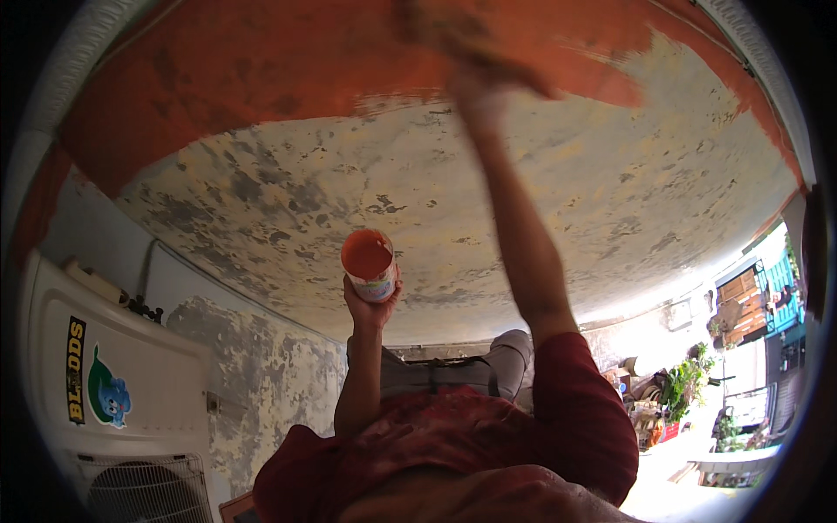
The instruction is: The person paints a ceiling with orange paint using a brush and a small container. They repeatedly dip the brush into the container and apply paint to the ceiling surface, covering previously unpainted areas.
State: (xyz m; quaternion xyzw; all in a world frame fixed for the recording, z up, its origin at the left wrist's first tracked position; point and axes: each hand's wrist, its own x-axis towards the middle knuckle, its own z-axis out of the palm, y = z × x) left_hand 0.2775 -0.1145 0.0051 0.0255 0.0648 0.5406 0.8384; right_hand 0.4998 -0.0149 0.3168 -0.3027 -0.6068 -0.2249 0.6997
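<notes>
My left hand is wrapped round the lower part of a small paint can, which has a pale printed label and tilts so its open top shows orange paint inside. My right arm stretches up to the wall, where my right hand is smeared by motion. Gripped in it is a blurred, dark, long paintbrush, held against or close to the orange-painted area. Below the ragged paint edge, the wall is patchy grey and cream. The brush tip cannot be made out clearly.
A white air-conditioner outdoor unit with stickers stands at lower left, beside a peeling side wall. White pipe runs along the left. Green plants and piled household things lie at right, in bright light.
</notes>
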